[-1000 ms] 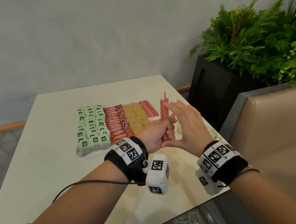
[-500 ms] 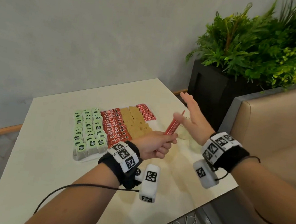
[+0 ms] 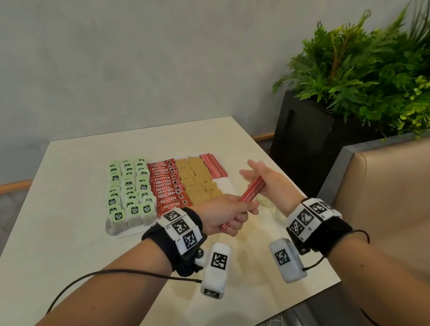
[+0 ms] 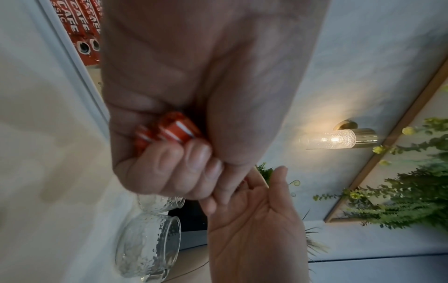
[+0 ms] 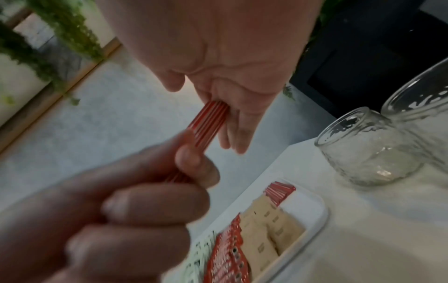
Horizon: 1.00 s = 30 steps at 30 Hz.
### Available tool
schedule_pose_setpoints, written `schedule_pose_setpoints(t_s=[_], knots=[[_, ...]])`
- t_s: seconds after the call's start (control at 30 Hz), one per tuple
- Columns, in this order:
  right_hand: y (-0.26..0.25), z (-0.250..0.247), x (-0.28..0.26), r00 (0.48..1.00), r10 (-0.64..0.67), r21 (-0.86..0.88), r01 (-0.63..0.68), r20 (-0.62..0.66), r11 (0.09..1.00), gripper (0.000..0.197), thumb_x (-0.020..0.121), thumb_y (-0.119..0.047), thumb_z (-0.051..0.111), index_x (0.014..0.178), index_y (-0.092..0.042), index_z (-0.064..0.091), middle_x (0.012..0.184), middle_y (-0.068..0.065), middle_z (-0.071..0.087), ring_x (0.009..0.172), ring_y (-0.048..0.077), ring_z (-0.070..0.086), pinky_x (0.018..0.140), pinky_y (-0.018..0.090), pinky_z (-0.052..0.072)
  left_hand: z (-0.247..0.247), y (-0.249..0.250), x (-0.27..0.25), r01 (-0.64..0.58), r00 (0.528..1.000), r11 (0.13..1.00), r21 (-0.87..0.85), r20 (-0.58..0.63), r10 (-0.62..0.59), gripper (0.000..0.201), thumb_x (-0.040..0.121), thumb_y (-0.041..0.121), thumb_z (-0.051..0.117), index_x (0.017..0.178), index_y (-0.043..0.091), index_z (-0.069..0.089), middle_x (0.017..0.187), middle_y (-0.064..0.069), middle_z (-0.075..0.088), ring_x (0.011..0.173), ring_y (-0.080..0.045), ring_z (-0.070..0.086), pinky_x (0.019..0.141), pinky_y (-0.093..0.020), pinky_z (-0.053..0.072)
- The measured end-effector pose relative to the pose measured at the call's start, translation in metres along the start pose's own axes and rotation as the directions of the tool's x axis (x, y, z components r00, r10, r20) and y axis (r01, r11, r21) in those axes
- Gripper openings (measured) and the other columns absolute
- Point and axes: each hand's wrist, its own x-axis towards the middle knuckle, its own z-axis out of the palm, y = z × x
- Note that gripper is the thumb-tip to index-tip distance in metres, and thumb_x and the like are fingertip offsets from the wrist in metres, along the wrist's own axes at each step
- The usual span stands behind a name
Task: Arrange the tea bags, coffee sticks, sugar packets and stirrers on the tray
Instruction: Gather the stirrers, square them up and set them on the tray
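My left hand (image 3: 230,214) grips a bundle of red-and-white striped stirrers (image 3: 252,192) by its lower end, above the table to the right of the tray. The bundle slants up to the right. My right hand (image 3: 265,178) is flat, its straight fingers lying against the bundle's far end (image 5: 208,122). On the white tray (image 3: 128,234) lie rows of green-tagged tea bags (image 3: 127,191), red coffee sticks (image 3: 169,187), brown sugar packets (image 3: 199,182) and a fan of stirrers (image 3: 213,165). In the left wrist view the curled fingers (image 4: 184,172) close round the stirrers (image 4: 174,130).
Two clear glass jars (image 5: 371,147) stand on the table right of the tray, under my right hand. A black planter with ferns (image 3: 306,134) and a beige bench back (image 3: 389,195) border the table's right side. A grey wall is behind.
The bundle has tipped from upright to slanting right. My right hand left its side, swung away, and now lies against its far end.
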Motion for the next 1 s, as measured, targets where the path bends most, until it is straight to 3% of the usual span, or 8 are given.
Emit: schedule_pose_setpoints(t_s=[0.1,0.27,0.37,0.47,0.67,0.83,0.93,1.0], knots=[[0.001,0.006,0.005,0.994,0.105,0.2,-0.094,-0.044,0.975,0.05,0.1,-0.05,0.034,0.143,-0.024,0.035,0.131,0.006,0.06,0.101,0.011,0.067,0.076,0.025,0.053,0.0,-0.003,0.0,-0.04,0.994,0.964,0.262,-0.089,0.066,0.023,0.101,0.034,0.052,0.094,0.013,0.056,0.057,0.007,0.037,0.045,-0.008,0.031,0.043,-0.02,0.029],[-0.002,0.002,-0.004,0.988,-0.005,-0.053,-0.003,-0.153,0.999,0.051,0.098,-0.059,0.029,0.135,-0.03,0.048,0.122,-0.006,0.063,0.103,0.01,0.065,0.098,0.038,0.047,0.001,0.001,0.003,-0.117,0.937,0.638,0.761,-0.128,0.325,0.03,0.101,0.038,0.048,0.1,0.01,0.059,0.075,0.002,0.052,0.068,-0.017,0.05,0.058,-0.028,0.036],[-0.001,0.007,-0.013,0.994,-0.034,-0.23,0.009,-0.106,0.973,0.052,0.1,-0.055,0.025,0.122,-0.023,0.061,0.104,0.0,0.07,0.089,0.014,0.066,0.081,0.028,0.052,0.001,0.004,0.006,-0.092,0.882,0.403,0.911,-0.113,0.457,0.029,0.102,0.037,0.045,0.111,0.012,0.058,0.085,-0.002,0.059,0.08,-0.022,0.059,0.063,-0.032,0.039],[-0.005,0.005,-0.017,0.995,-0.058,-0.435,0.019,-0.078,0.9,0.063,0.102,-0.052,0.02,0.083,-0.014,0.068,0.07,0.009,0.068,0.062,0.016,0.061,0.067,0.03,0.048,-0.002,0.005,0.006,-0.014,0.823,0.162,0.987,-0.08,0.563,0.028,0.102,0.038,0.043,0.111,0.014,0.055,0.094,-0.006,0.065,0.085,-0.027,0.063,0.063,-0.034,0.043],[-0.002,0.001,-0.016,0.987,-0.137,-0.64,0.052,-0.083,0.767,0.046,0.1,-0.035,0.041,0.073,-0.007,0.064,0.063,-0.005,0.055,0.066,0.013,0.052,0.067,0.033,0.039,-0.007,0.008,0.01,0.024,0.772,-0.033,0.999,0.003,0.636,0.028,0.101,0.037,0.043,0.114,0.012,0.049,0.098,-0.007,0.065,0.086,-0.03,0.062,0.062,-0.034,0.038],[0.005,-0.012,-0.018,0.966,-0.119,-0.55,-0.029,-0.23,0.835,0.039,0.093,-0.028,0.05,0.064,-0.003,0.061,0.054,-0.002,0.05,0.056,0.013,0.044,0.06,0.035,0.04,-0.019,0.002,0.009,-0.006,0.808,0.077,0.997,-0.041,0.587,0.021,0.101,0.034,0.047,0.105,0.014,0.05,0.092,-0.005,0.063,0.081,-0.026,0.06,0.06,-0.031,0.037],[0.007,-0.019,-0.018,0.943,-0.106,-0.52,-0.077,-0.314,0.851,0.04,0.092,-0.028,0.049,0.068,0.002,0.061,0.058,0.007,0.049,0.057,0.018,0.043,0.058,0.034,0.035,-0.034,-0.006,0.011,-0.022,0.832,0.488,0.872,-0.255,0.493,0.017,0.101,0.026,0.05,0.1,0.01,0.056,0.084,-0.003,0.061,0.075,-0.022,0.059,0.054,-0.026,0.042],[0.008,-0.02,-0.016,0.935,-0.113,-0.522,-0.086,-0.337,0.849,0.041,0.093,-0.03,0.048,0.069,0.002,0.06,0.06,0.01,0.048,0.057,0.02,0.043,0.058,0.034,0.035,-0.035,-0.01,0.012,-0.075,0.855,0.857,0.51,-0.41,0.319,0.019,0.104,0.018,0.044,0.106,0.004,0.058,0.084,-0.007,0.064,0.073,-0.021,0.063,0.059,-0.033,0.057]])
